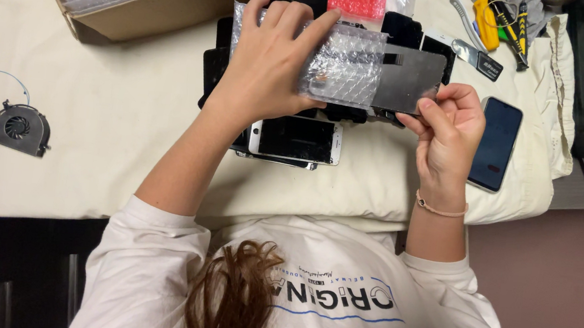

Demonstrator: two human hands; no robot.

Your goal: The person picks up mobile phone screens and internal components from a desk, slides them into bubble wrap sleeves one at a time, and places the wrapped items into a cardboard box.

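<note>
Screen panel half inside a bubble-wrap sleeve, centre frame.

My left hand (269,59) grips the bubble-wrap sleeve (343,66); my right hand (446,127) pinches the dark screen panel (410,78), apparently partly sleeved, above the table (114,114).

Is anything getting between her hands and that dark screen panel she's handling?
Only partly. The left hand grips the clear bubble-wrap sleeve, which covers the panel's left part. The right hand pinches the bare end of the dark screen panel directly, nothing between.

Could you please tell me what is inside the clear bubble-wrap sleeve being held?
A dark phone screen panel sticks out of the bubble-wrap sleeve; its inner part is blurred and partly covered by the left hand.
</note>
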